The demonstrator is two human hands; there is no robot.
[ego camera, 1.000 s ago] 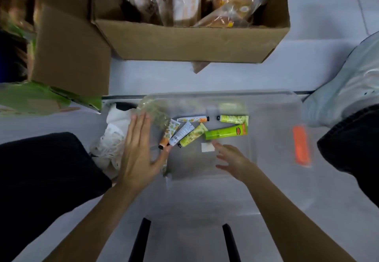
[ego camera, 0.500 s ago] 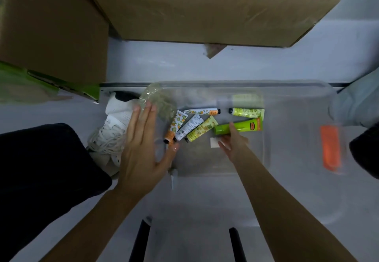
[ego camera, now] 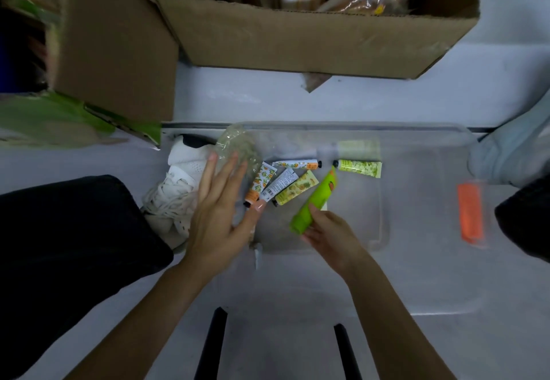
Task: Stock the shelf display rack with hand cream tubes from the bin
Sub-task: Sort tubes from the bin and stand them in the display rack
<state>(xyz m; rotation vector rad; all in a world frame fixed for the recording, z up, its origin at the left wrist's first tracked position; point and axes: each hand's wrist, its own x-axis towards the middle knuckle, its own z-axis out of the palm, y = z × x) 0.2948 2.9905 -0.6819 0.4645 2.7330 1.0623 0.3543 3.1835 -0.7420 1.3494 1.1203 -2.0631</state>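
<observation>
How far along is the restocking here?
Done: nothing shown stocked; the rack is out of view. In hand: the right hand grips the bright green tube in the clear bin; the left hand is open. Left: five tubes lie in the bin.

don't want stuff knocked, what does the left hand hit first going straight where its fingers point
The left hand would probably meet the crumpled clear plastic wrap first; depth is unclear.
</observation>
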